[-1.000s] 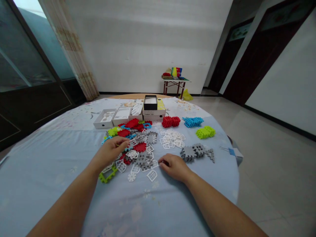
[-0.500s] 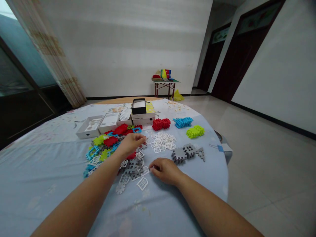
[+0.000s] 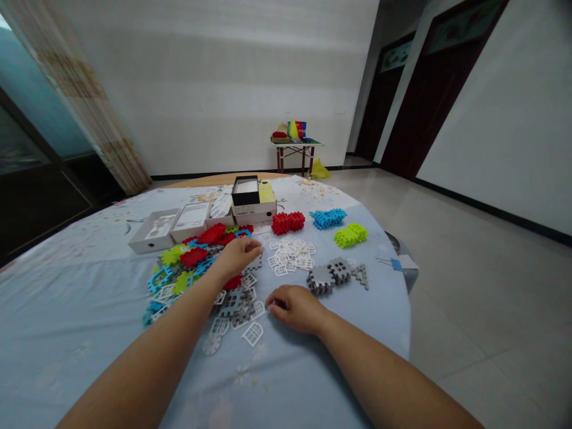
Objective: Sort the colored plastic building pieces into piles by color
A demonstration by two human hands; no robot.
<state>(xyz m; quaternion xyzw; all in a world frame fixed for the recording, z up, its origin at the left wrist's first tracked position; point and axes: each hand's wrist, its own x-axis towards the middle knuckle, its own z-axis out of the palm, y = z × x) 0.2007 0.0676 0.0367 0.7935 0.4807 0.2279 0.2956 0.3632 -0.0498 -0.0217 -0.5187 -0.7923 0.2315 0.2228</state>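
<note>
A loose heap of flat plastic building tiles (image 3: 196, 265) in red, green, blue, grey and white lies on a round table with a pale blue cloth (image 3: 89, 310). My left hand (image 3: 236, 255) reaches over the heap's right part, fingers curled down onto grey and white tiles; what it holds is hidden. My right hand (image 3: 292, 307) rests knuckles-up on the cloth, fingertips bent at a white grid tile (image 3: 258, 310). Sorted groups lie beyond: white tiles (image 3: 290, 256), red (image 3: 288, 222), blue (image 3: 328, 218), green (image 3: 351, 235) and grey (image 3: 335, 275).
Open white boxes (image 3: 174, 223) and a black-lined box (image 3: 246, 192) stand at the table's far side. The table edge falls off on the right to a tiled floor, with a small object (image 3: 402, 265) beside it. A small table with coloured items (image 3: 292, 143) stands by the far wall.
My left hand has moved right and forward across the heap, from its near-left part to the tiles near the white group. My right hand has stayed put. The view has swung to the right.
</note>
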